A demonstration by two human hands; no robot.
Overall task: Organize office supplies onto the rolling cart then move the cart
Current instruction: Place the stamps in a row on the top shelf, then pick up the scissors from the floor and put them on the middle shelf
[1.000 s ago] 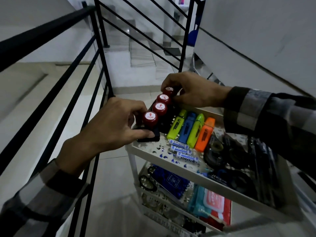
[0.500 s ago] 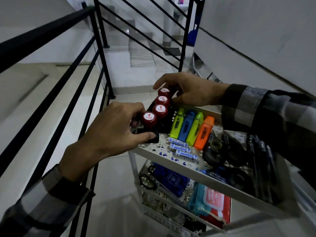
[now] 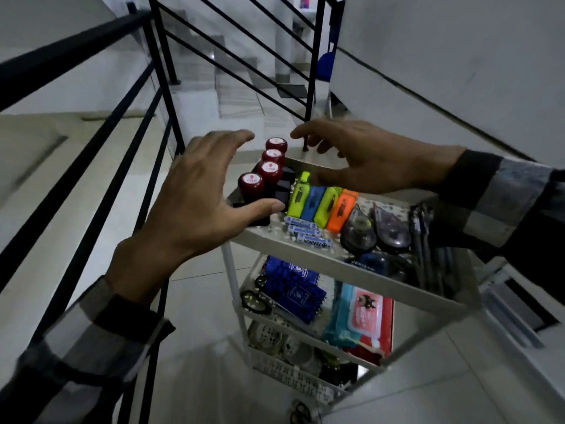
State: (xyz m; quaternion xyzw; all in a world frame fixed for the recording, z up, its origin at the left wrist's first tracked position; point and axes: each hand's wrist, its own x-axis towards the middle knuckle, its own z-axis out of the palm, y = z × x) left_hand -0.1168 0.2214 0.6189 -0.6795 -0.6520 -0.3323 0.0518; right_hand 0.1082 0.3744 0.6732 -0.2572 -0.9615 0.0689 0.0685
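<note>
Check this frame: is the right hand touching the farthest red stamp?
Apart. The head view shows floor between the right hand fingertips and the farthest red stamp.

A white plastic rolling cart [image 3: 308,258] carries four dark red round-topped stamps [image 3: 263,170], their caps white with red marks. Beside them lie highlighters: one yellow-green [image 3: 299,195], one blue [image 3: 312,203], one lime green [image 3: 326,206], one orange [image 3: 341,211]. Small white tubes with blue print [image 3: 308,235] lie in front. Lower down sit blue notebooks [image 3: 293,290] and what seems a teal-and-red packet [image 3: 360,316]. Both sleeves [image 3: 501,194] are grey-and-black plaid; the stair railing [image 3: 76,53] is black.
</note>
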